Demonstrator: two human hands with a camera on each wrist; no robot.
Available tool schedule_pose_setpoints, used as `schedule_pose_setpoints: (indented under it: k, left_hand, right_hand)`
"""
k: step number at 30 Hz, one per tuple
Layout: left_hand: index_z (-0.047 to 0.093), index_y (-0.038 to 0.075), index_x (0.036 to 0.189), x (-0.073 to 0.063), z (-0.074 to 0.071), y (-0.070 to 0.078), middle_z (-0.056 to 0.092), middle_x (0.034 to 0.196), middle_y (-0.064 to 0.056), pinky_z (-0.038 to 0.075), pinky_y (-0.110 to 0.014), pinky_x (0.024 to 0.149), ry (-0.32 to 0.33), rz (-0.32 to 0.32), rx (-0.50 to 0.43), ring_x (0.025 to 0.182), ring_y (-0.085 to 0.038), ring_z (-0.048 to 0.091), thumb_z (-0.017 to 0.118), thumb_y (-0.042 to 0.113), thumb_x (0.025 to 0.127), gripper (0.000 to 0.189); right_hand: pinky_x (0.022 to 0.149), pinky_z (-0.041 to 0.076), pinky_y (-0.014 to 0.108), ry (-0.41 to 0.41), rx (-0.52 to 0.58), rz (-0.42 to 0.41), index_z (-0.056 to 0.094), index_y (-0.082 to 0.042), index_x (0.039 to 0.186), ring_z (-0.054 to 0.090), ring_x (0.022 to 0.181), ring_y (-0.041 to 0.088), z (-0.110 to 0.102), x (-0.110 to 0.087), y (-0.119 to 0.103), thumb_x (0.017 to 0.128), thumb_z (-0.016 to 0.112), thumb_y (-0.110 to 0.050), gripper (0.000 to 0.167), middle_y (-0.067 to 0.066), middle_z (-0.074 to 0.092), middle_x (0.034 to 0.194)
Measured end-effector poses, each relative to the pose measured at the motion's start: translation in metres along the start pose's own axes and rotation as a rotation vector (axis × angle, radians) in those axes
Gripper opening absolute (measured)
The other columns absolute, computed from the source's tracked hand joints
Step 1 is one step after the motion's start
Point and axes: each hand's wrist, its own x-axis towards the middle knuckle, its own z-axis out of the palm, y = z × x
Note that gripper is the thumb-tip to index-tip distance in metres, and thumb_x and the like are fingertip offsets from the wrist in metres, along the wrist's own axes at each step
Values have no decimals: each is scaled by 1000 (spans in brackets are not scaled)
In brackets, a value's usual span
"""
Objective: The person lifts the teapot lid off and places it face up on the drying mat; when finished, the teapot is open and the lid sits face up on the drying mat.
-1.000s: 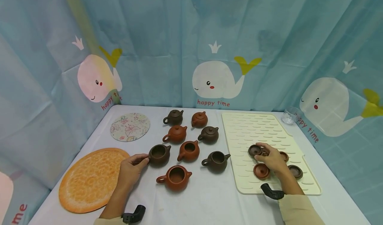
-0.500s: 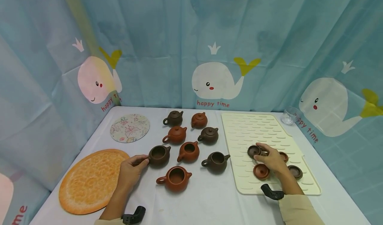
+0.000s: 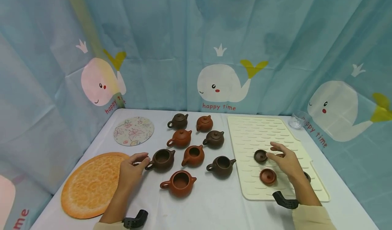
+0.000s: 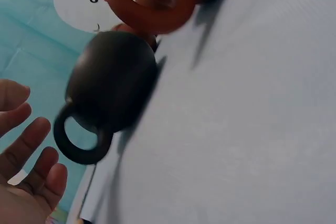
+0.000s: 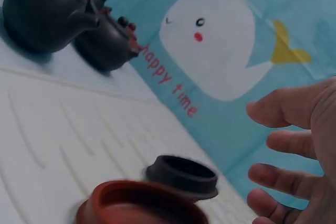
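While left hand and right hand are hovering relaxed, the right forearm is partly hiding a dark lid on the mat.

Table: wht. Ctr: 4 dk-brn teapots, 4 red-brn teapots. R edge: cream mat, wavy-dash pattern; on it dk-brn lid, red-brn lid. Back L corner: pale disc, pink floral. L edge: golden-orange disc, mottled. Past back edge: lt-blue curtain, wht whales, yel tails.
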Motion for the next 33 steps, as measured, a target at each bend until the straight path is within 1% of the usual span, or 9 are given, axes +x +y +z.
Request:
schedule_pose_setpoints:
  k: [5, 9, 13, 19, 22, 24, 26, 30, 33]
  left_hand:
    - [73, 3, 103, 5, -3, 17, 70, 95, -8, 45, -16, 71, 22, 43, -17, 85, -12, 61, 71, 10, 88, 16]
    - [73, 5, 102, 9, 0, 33, 70, 94, -8, 47, -17, 69, 24, 67, -73, 81, -19, 62, 72, 12, 88, 15]
    - [73, 4, 103, 12, 3, 50, 70, 95, -10, 48, -19, 69, -2, 89, -121, 80, -25, 63, 72, 12, 88, 16]
    - [72, 5, 106, 19, 12, 68, 69, 98, -8, 46, -25, 75, -65, 149, -128, 87, -23, 61, 71, 12, 88, 19]
    - [72, 5, 106, 23, 18, 73, 69, 98, -7, 47, -26, 76, -91, 187, -130, 89, -20, 60, 72, 11, 87, 19]
    - [72, 3, 107, 23, 21, 81, 69, 99, -8, 47, -26, 76, -111, 193, -133, 90, -19, 60, 72, 9, 87, 20]
    - [71, 2, 108, 22, 25, 89, 69, 100, -10, 47, -28, 77, -133, 190, -145, 93, -20, 60, 71, 8, 88, 21]
    - [70, 2, 111, 27, 35, 98, 68, 102, -13, 47, -35, 81, -181, 193, -167, 98, -26, 58, 72, 10, 88, 25]
    - [71, 6, 111, 34, 47, 95, 68, 101, -10, 46, -39, 81, -203, 214, -177, 98, -25, 58, 74, 13, 86, 26]
  right_hand:
    - [70, 45, 37, 52, 1, -59, 42, -11, 146, 49, 101, 25, -10, -5, -19, 95, 61, -40, 62, 18, 49, 131]
    - [51, 44, 32, 67, 27, -95, 44, -13, 145, 49, 95, 20, -14, -8, -33, 95, 62, -38, 59, 14, 50, 129]
    - [40, 38, 32, 60, 45, -132, 45, -14, 144, 52, 89, 19, -16, -8, -47, 94, 63, -36, 57, 11, 51, 128]
    - [34, 32, 33, 49, 49, -161, 46, -17, 143, 53, 86, 23, -16, -7, -63, 94, 63, -37, 56, 7, 51, 126]
    - [45, 40, 32, 35, 46, -187, 47, -17, 143, 53, 91, 23, -13, -5, -69, 94, 63, -35, 55, 9, 52, 127]
    - [57, 45, 32, 23, 50, -203, 47, -16, 143, 52, 96, 22, -11, -4, -73, 95, 63, -34, 53, 10, 52, 127]
    - [70, 45, 33, 16, 51, -221, 48, -16, 143, 52, 98, 21, -8, -2, -76, 95, 63, -32, 53, 11, 52, 128]
    - [73, 45, 34, -1, 72, -244, 49, -14, 141, 53, 97, 23, -4, 5, -80, 95, 64, -29, 52, 11, 53, 127]
    - [73, 47, 37, -22, 84, -257, 50, -12, 140, 53, 96, 25, 0, 10, -84, 94, 65, -27, 51, 11, 53, 126]
